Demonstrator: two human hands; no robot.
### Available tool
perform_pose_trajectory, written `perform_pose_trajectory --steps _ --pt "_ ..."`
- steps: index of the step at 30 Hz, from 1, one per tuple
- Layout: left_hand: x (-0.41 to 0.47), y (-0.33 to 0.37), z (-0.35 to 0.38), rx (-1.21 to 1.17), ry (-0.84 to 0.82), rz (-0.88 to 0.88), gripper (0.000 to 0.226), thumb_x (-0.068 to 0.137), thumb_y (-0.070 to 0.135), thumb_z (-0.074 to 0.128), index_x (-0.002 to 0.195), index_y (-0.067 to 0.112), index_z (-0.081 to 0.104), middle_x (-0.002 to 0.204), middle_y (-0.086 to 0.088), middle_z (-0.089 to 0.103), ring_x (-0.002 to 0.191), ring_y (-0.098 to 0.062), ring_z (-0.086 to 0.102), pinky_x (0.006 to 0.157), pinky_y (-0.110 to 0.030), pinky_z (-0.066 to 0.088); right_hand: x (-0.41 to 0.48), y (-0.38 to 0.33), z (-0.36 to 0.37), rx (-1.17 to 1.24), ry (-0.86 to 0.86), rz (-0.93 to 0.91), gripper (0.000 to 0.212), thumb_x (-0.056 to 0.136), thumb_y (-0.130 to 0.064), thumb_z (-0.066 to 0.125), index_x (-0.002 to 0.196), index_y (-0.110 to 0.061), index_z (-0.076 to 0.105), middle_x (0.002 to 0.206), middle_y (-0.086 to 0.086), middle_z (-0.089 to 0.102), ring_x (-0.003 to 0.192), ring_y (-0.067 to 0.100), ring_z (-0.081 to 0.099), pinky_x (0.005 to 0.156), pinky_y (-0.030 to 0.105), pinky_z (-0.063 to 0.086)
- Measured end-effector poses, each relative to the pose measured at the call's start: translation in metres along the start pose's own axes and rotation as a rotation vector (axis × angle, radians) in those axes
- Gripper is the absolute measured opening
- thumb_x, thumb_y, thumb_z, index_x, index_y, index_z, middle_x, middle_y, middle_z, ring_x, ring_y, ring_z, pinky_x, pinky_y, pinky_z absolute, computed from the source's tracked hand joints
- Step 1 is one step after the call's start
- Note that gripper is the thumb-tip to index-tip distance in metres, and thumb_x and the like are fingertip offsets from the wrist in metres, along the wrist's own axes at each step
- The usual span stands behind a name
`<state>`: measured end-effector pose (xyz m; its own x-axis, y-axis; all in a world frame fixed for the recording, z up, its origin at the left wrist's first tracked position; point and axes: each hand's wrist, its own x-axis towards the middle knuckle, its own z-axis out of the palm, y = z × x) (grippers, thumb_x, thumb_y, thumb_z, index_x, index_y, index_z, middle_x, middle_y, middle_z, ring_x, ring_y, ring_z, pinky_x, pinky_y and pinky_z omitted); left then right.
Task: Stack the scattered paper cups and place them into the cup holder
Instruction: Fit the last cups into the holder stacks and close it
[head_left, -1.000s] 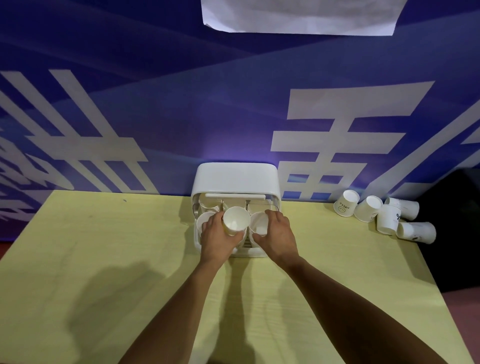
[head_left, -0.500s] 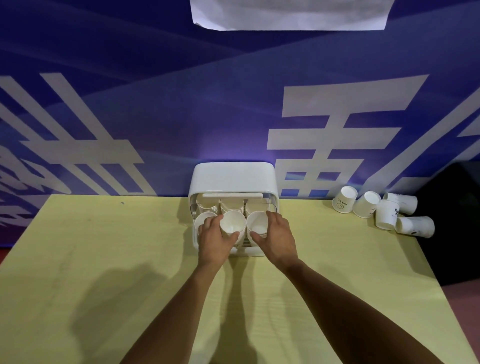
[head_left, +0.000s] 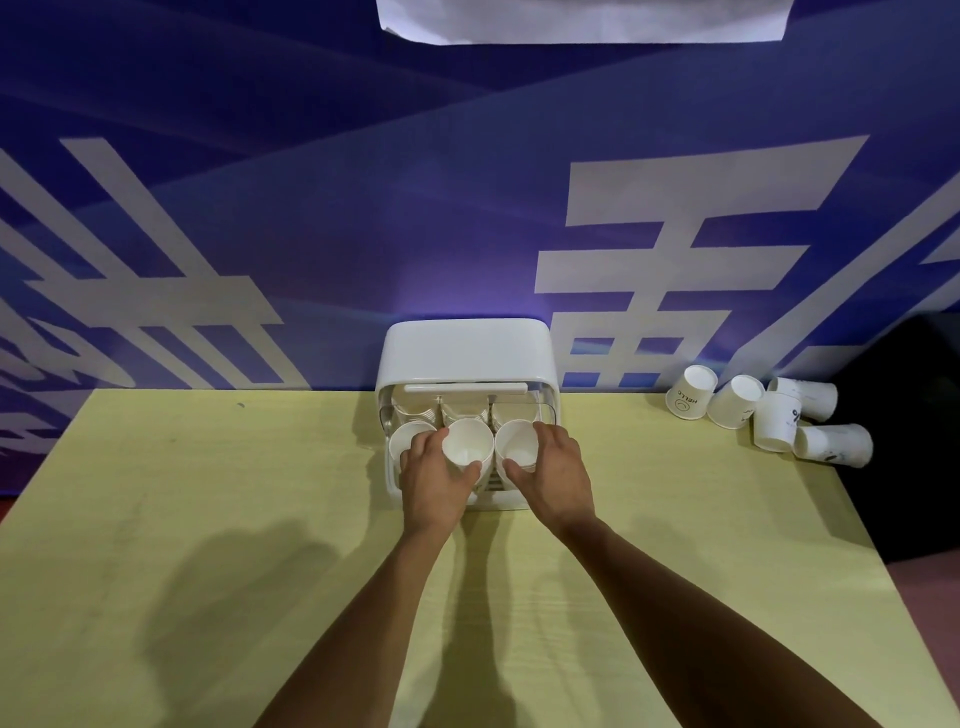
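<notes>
At the cup holder (head_left: 470, 348), back of tabletop (head_left: 208, 519): left hand (head_left: 434, 480) grips middle cup (head_left: 467, 441), right hand (head_left: 558, 475) grips right cup (head_left: 515, 441), apparently seating them; next, nest five loose paper cups (head_left: 776, 428) lying far right.

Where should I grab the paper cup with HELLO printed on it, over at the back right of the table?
Probably pinch the HELLO cup across its side wall, coming from above and from its left. It lies tipped over with the printed side facing up, so the wall is exposed. Another paper cup crowds its right side, while its left side has no neighbour.
</notes>
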<state>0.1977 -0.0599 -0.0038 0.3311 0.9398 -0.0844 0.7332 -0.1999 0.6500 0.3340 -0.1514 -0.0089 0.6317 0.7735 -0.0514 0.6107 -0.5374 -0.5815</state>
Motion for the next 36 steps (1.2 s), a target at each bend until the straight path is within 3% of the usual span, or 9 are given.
perform_pose_trajectory --steps 8,14,23,27,32,36 --pt "-0.002 0.006 -0.002 0.003 0.013 -0.013 0.066 0.075 0.036 0.079 0.135 0.018 0.057 0.138 -0.003 0.052 0.13 -0.028 0.042 0.108 -0.039 0.034 -0.005 0.005 -0.01 0.07 -0.013 0.008 0.075 0.084 -0.052 0.07 0.144 -0.017 0.041 0.138 0.004 0.052 0.124 0.024 0.049 0.096 0.037 0.05" --pt "-0.009 0.028 0.004 -0.07 0.023 0.129 0.05 0.077 0.032 0.079 0.122 0.017 0.064 0.124 0.001 0.058 0.118 -0.023 0.049 0.101 -0.037 0.041 -0.008 0.022 -0.032 0.049 -0.006 0.064 0.076 0.086 -0.051 0.069 0.147 -0.016 0.04 0.143 0.005 0.049 0.129 0.022 0.047 0.1 0.034 0.046" --pt "-0.015 0.089 0.043 -0.114 -0.145 0.283 0.046 0.08 0.036 0.079 0.12 0.02 0.063 0.117 0.005 0.059 0.104 -0.013 0.057 0.094 -0.03 0.049 -0.006 0.07 -0.082 0.033 0.08 0.229 0.076 0.088 -0.053 0.067 0.15 -0.021 0.037 0.154 0.002 0.041 0.138 0.022 0.042 0.107 0.038 0.045" --pt "-0.019 0.118 0.072 -0.142 -0.244 0.336 0.045 0.079 0.037 0.081 0.117 0.022 0.062 0.116 0.006 0.059 0.098 -0.011 0.059 0.084 -0.026 0.049 -0.008 0.107 -0.111 0.043 0.125 0.308 0.076 0.088 -0.053 0.067 0.15 -0.02 0.037 0.153 0.002 0.042 0.137 0.023 0.043 0.106 0.037 0.045" --pt "-0.024 0.159 0.112 -0.112 -0.37 0.374 0.05 0.079 0.039 0.08 0.121 0.024 0.058 0.119 0.009 0.055 0.099 -0.009 0.057 0.088 -0.029 0.051 -0.014 0.158 -0.141 0.068 0.175 0.392 0.076 0.089 -0.05 0.066 0.149 -0.014 0.036 0.148 0.006 0.044 0.136 0.025 0.042 0.105 0.039 0.043" --pt "-0.021 0.188 0.145 -0.086 -0.421 0.394 0.053 0.079 0.04 0.08 0.123 0.022 0.058 0.12 0.008 0.055 0.101 -0.011 0.057 0.083 -0.024 0.044 -0.016 0.193 -0.158 0.108 0.21 0.44 0.076 0.087 -0.048 0.068 0.147 -0.011 0.039 0.142 0.008 0.047 0.131 0.028 0.044 0.103 0.041 0.043"
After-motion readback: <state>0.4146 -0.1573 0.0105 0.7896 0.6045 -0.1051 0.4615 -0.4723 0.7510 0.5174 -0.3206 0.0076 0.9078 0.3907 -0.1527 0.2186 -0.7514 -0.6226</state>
